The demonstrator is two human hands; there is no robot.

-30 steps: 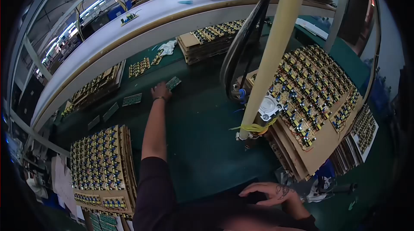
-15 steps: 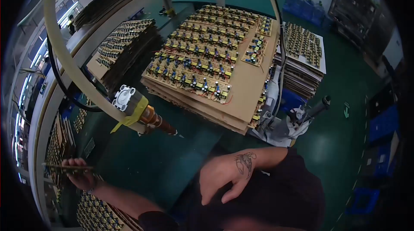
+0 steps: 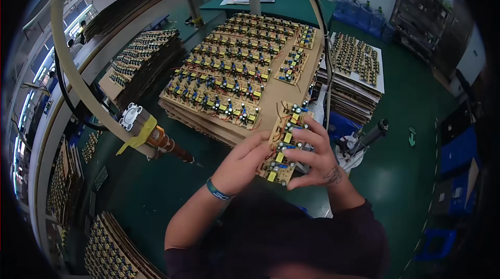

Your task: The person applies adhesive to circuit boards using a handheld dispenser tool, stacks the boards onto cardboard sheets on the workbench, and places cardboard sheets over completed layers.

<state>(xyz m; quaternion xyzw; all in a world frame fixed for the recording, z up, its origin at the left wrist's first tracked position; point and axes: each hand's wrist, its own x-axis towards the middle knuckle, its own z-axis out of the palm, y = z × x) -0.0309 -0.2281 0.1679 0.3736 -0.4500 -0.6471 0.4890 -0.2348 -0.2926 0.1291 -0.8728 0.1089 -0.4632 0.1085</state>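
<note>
A circuit board panel (image 3: 283, 149) with yellow, blue and black parts is held between both hands over the front corner of a large cardboard stack. My left hand (image 3: 245, 159), with a blue wristband, grips its left edge; some of the fingertips are hidden. On the right side, my right hand (image 3: 312, 154) has its curved fingers on the board's parts and edge. Rows of similar boards (image 3: 224, 76) cover the cardboard (image 3: 276, 104) behind. A smaller panel (image 3: 292, 65) lies beside those rows.
A pole-mounted tool (image 3: 161, 141) points down at the left. Another board stack (image 3: 359, 60) stands at the right, with further stacks at the left (image 3: 143, 55) and lower left (image 3: 112, 250). A dark cylindrical device (image 3: 370, 135) stands right of the hands.
My left hand has come from the far left to the centre with a board. My right hand has moved up and right from my lap and now holds the board too. The view has shifted slightly.
</note>
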